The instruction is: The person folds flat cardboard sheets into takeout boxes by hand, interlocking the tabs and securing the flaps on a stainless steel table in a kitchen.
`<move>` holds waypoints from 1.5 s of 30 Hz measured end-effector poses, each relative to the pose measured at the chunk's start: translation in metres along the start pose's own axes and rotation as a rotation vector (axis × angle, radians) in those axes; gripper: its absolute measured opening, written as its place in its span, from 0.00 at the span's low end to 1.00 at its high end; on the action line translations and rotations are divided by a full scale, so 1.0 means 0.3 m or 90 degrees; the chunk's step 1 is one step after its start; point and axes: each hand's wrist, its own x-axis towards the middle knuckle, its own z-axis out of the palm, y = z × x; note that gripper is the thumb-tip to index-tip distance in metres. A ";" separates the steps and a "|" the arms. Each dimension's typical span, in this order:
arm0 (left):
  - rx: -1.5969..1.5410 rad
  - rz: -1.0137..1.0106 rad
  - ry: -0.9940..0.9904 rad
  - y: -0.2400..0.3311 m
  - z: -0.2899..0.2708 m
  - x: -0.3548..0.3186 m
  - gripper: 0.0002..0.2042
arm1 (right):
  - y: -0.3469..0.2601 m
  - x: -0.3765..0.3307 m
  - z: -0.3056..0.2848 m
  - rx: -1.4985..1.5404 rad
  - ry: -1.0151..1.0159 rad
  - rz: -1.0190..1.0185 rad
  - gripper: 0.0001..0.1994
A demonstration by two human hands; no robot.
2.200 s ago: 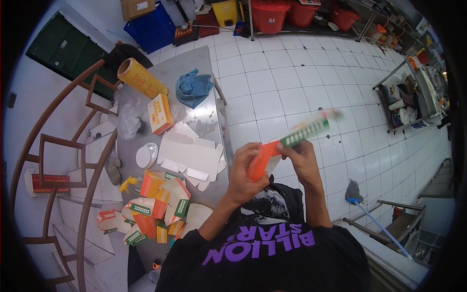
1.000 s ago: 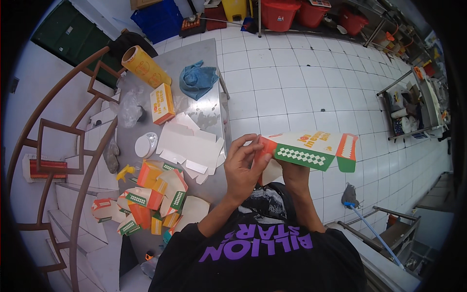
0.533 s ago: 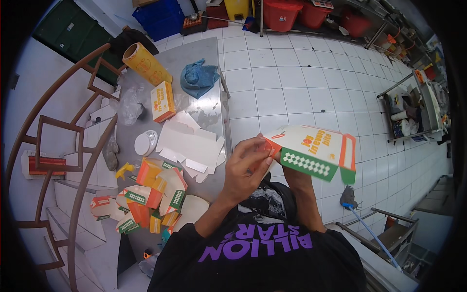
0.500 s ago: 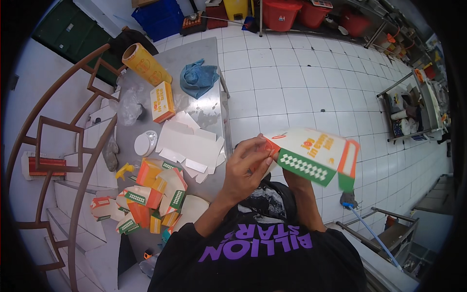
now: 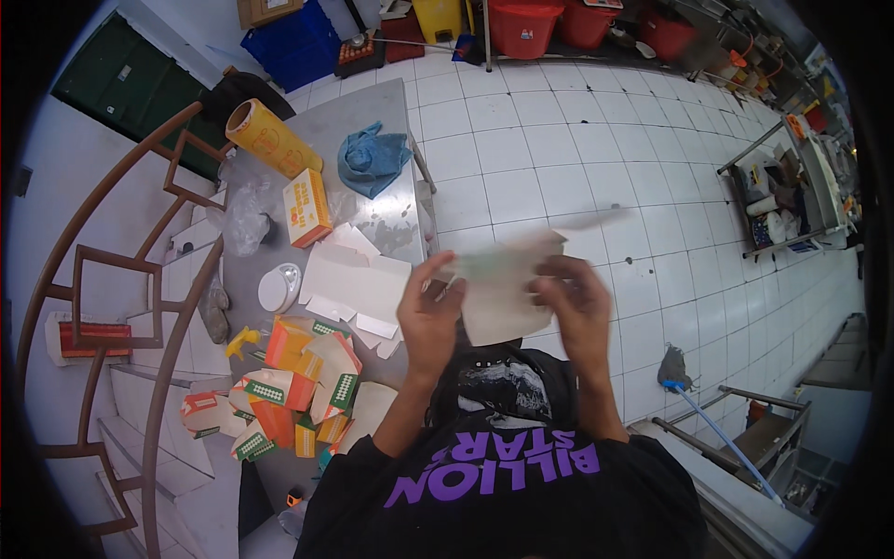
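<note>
In front of my chest I hold a printed cardboard food carton [image 5: 507,298], its pale, plain side turned toward me and smeared by motion. My left hand [image 5: 430,307] pinches its left edge between thumb and fingers. At the opposite edge, my right hand [image 5: 579,296] grips it with thumb and bent fingers. A loose flap reaches out to the upper right, blurred. To the left, a heap of similar orange, green and white cartons [image 5: 284,382] lies on the steel table [image 5: 377,102]. Nearer the middle of that table rests a stack of flat white carton blanks [image 5: 349,279].
Also on the table are an orange and white box [image 5: 307,207], a yellow roll [image 5: 275,140], a blue cloth [image 5: 374,160], a clear plastic bag [image 5: 247,219] and a round white scale [image 5: 278,287]. A brown metal railing [image 5: 177,345] borders the left. A mop [image 5: 675,368] leans at the right.
The carton has turned from its printed face to its plain side and shifted left. My right hand has come out from beneath it to the right edge; my left hand moved slightly left.
</note>
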 end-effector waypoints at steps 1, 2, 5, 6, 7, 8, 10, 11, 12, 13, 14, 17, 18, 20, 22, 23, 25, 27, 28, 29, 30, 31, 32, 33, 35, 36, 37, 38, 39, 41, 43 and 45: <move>-0.010 -0.038 0.038 0.002 -0.021 0.004 0.15 | 0.002 0.006 -0.029 -0.133 0.077 -0.082 0.10; -0.020 -0.076 0.076 0.004 -0.028 0.006 0.16 | 0.003 0.014 -0.069 -0.266 0.154 -0.163 0.10; -0.072 -0.064 0.062 -0.015 -0.028 0.002 0.16 | 0.020 0.041 -0.106 -0.263 0.084 -0.084 0.13; -0.063 -0.070 0.048 -0.024 -0.034 -0.004 0.16 | 0.036 0.046 -0.112 -0.218 0.043 -0.043 0.13; -0.057 -0.071 0.047 -0.021 -0.023 -0.009 0.16 | 0.049 0.037 -0.108 -0.208 0.020 -0.023 0.14; -0.052 -0.072 0.046 -0.018 -0.012 -0.012 0.16 | 0.056 0.037 -0.101 -0.206 0.025 -0.025 0.14; -0.059 -0.078 0.029 -0.019 -0.011 -0.016 0.17 | 0.068 0.047 -0.084 -0.200 0.033 -0.029 0.14; -0.065 -0.078 0.021 -0.022 -0.011 -0.019 0.17 | 0.079 0.055 -0.077 -0.180 0.054 -0.036 0.13; -0.076 -0.073 0.011 -0.032 -0.014 -0.021 0.17 | 0.079 0.052 -0.074 -0.172 0.059 -0.029 0.12; -0.087 -0.066 0.001 -0.040 -0.014 -0.020 0.17 | 0.076 0.052 -0.070 -0.163 0.062 -0.023 0.11; -0.086 -0.072 0.003 -0.044 -0.014 -0.019 0.17 | 0.074 0.051 -0.067 -0.155 0.065 -0.017 0.11; -0.073 -0.111 0.021 -0.060 -0.008 -0.013 0.17 | 0.115 0.056 -0.061 -0.182 0.009 -0.187 0.09; -0.061 -0.138 0.033 -0.065 -0.006 -0.010 0.17 | 0.114 0.057 -0.058 -0.181 0.028 -0.182 0.08; 0.002 -0.161 0.016 -0.078 0.000 -0.004 0.17 | 0.101 0.059 -0.051 -0.179 0.071 -0.174 0.07; 0.102 -0.150 -0.037 -0.107 -0.001 -0.004 0.17 | 0.089 0.057 -0.033 -0.265 0.134 -0.236 0.05; 0.200 -0.125 -0.061 -0.135 -0.004 -0.016 0.17 | 0.085 0.056 -0.027 -0.307 0.164 -0.268 0.05; 0.518 -0.024 -0.096 -0.124 0.016 -0.072 0.16 | 0.104 0.054 -0.029 -0.394 0.197 -0.338 0.04; 0.652 -0.061 -0.210 -0.054 0.044 -0.089 0.16 | 0.113 0.061 -0.033 -0.457 0.229 -0.393 0.04; 0.674 -0.140 -0.268 -0.010 0.056 -0.084 0.17 | 0.112 0.059 -0.038 -0.479 0.238 -0.411 0.05; 0.693 -0.217 -0.326 0.031 0.072 -0.067 0.18 | 0.109 0.060 -0.046 -0.502 0.248 -0.430 0.06; 0.708 -0.295 -0.385 0.047 0.080 -0.056 0.19 | 0.117 0.063 -0.056 -0.503 0.238 -0.452 0.06; 0.585 -0.255 -0.336 0.043 0.080 -0.058 0.19 | 0.134 0.063 -0.062 -0.500 0.225 -0.473 0.07; 0.463 -0.214 -0.287 0.031 0.080 -0.062 0.19 | 0.143 0.062 -0.066 -0.498 0.211 -0.494 0.08; 0.341 -0.172 -0.236 0.016 0.080 -0.064 0.19 | 0.143 0.057 -0.069 -0.514 0.170 -0.525 0.09; 0.074 -0.240 -0.162 -0.034 0.079 -0.038 0.17 | 0.138 0.047 -0.065 -0.535 0.086 -0.590 0.12; -0.060 -0.269 -0.124 -0.050 0.076 -0.022 0.16 | 0.142 0.039 -0.056 -0.518 0.060 -0.594 0.13; -0.089 -0.307 -0.109 -0.056 0.072 -0.008 0.14 | 0.154 0.028 -0.054 -0.508 0.040 -0.594 0.13; -0.091 -0.301 -0.091 -0.059 0.073 -0.002 0.13 | 0.164 0.018 -0.053 -0.499 0.021 -0.594 0.14; -0.094 -0.295 -0.075 -0.061 0.075 0.002 0.13 | 0.170 0.012 -0.053 -0.495 0.015 -0.594 0.14; -0.109 -0.287 -0.045 -0.060 0.068 0.006 0.12 | 0.166 0.010 -0.050 -0.492 0.001 -0.589 0.13; -0.143 -0.284 -0.025 -0.054 0.060 0.011 0.11 | 0.167 0.009 -0.048 -0.461 0.009 -0.544 0.12; -0.091 -0.267 -0.038 -0.049 0.055 0.014 0.11 | 0.171 0.012 -0.045 -0.399 0.039 -0.459 0.09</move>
